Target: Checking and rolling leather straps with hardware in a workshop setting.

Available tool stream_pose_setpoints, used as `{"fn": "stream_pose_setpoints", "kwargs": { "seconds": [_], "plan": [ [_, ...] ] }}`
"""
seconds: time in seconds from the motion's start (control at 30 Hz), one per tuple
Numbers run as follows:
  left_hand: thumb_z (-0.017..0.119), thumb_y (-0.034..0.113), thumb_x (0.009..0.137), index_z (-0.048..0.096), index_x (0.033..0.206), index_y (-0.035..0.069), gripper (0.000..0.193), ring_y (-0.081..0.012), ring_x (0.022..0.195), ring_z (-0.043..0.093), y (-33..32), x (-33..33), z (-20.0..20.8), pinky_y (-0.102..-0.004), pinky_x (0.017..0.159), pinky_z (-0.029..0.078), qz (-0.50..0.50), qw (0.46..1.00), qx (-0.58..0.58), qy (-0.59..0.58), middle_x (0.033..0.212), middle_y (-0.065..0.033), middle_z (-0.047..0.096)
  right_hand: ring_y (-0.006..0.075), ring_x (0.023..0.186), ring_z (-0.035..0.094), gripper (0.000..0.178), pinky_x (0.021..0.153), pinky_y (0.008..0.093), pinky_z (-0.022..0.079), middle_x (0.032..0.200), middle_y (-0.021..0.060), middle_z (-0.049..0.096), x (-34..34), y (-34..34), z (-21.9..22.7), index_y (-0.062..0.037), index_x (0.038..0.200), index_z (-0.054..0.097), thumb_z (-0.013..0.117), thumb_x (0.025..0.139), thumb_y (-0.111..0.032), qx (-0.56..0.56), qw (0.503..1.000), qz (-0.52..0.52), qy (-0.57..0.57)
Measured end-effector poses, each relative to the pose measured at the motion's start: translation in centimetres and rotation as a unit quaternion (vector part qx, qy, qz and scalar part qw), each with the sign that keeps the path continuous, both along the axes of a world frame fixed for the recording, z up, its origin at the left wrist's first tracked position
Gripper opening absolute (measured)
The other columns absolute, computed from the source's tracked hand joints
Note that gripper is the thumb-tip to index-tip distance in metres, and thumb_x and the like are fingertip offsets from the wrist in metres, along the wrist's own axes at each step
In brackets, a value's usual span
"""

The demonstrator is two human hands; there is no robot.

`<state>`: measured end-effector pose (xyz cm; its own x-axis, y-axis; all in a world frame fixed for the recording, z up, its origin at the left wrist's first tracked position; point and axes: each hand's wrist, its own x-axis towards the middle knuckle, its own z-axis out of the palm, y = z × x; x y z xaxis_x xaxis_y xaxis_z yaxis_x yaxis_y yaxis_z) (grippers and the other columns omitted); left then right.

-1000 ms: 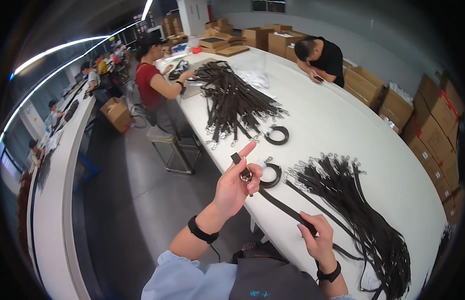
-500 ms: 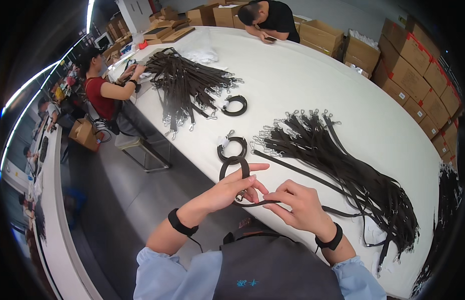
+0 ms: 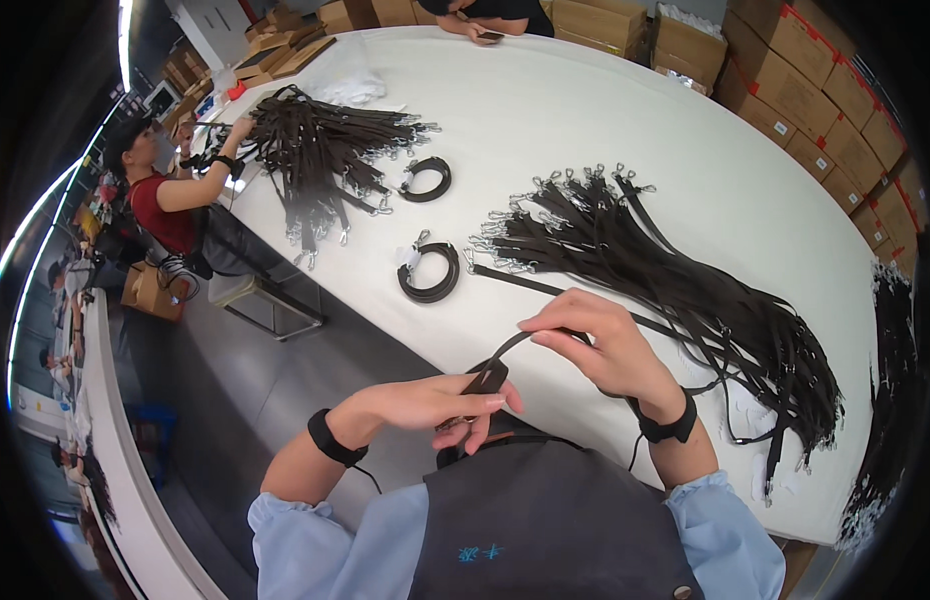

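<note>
"Where's the dark strap [image 3: 492, 377] being handled?"

"Between both hands, at the near edge of the surface [image 3: 545, 100]. The right hand [image 3: 602, 345] has its grip pinching it, thumb against fingers, raised as if to guide that stretch. The left hand's [image 3: 430, 402] grip closes on a folded part, probably so it can't slip."

"And those two coils [image 3: 430, 295] on the left?"

"Clear of the loose strap pile [image 3: 675, 275] at right, perhaps to avoid tangling. The pile's clips [image 3: 500, 225] gather at its far-left end, likely for easy picking."
</note>
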<state>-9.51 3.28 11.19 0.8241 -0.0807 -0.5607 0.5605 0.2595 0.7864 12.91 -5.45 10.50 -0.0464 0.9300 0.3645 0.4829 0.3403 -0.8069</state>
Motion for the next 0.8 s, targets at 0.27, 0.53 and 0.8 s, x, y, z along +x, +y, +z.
{"fn": "stream_pose_setpoints", "kwargs": {
  "seconds": [0.27, 0.53, 0.8],
  "plan": [
    [0.056, 0.037, 0.089, 0.049, 0.12, 0.007, 0.044, -0.004, 0.058, 0.04, 0.3, 1.3, -0.8, -0.0199, 0.051, 0.033, -0.059, 0.997, 0.038, -0.034, 0.071, 0.004, 0.043, 0.0127, 0.068, 0.051, 0.025, 0.062, 0.0262, 0.041, 0.072, 0.0013, 0.057, 1.7, 0.3, 0.3, -0.0059, 0.091, 0.059, 0.047, 0.095, -0.027, -0.231, 0.939, 0.245, 0.073],
    [0.034, 0.043, 0.097, 0.054, 0.111, -0.002, 0.051, -0.0063, 0.049, 0.035, 0.1, 2.7, -0.3, -0.0208, 0.048, 0.031, -0.018, 0.999, -0.024, -0.044, 0.06, 0.0032, 0.041, 0.0079, 0.066, 0.045, 0.026, 0.062, 0.0234, 0.037, 0.068, -0.0016, 0.052, 1.6, 0.6, -1.8, -0.0045, 0.084, 0.055, 0.048, 0.095, -0.028, -0.246, 0.932, 0.248, 0.099],
    [0.03, 0.034, 0.1, 0.057, 0.081, -0.004, 0.05, -0.004, 0.034, 0.021, 0.4, 1.9, -1.7, -0.0214, 0.034, 0.019, 0.123, 0.961, -0.233, -0.084, 0.043, 0.0064, 0.027, 0.0081, 0.063, 0.043, 0.02, 0.059, 0.0233, 0.037, 0.067, -0.0004, 0.05, 0.1, 0.1, -2.8, -0.005, 0.094, 0.055, 0.057, 0.091, -0.025, -0.194, 0.955, 0.113, 0.197]
  ]
}}
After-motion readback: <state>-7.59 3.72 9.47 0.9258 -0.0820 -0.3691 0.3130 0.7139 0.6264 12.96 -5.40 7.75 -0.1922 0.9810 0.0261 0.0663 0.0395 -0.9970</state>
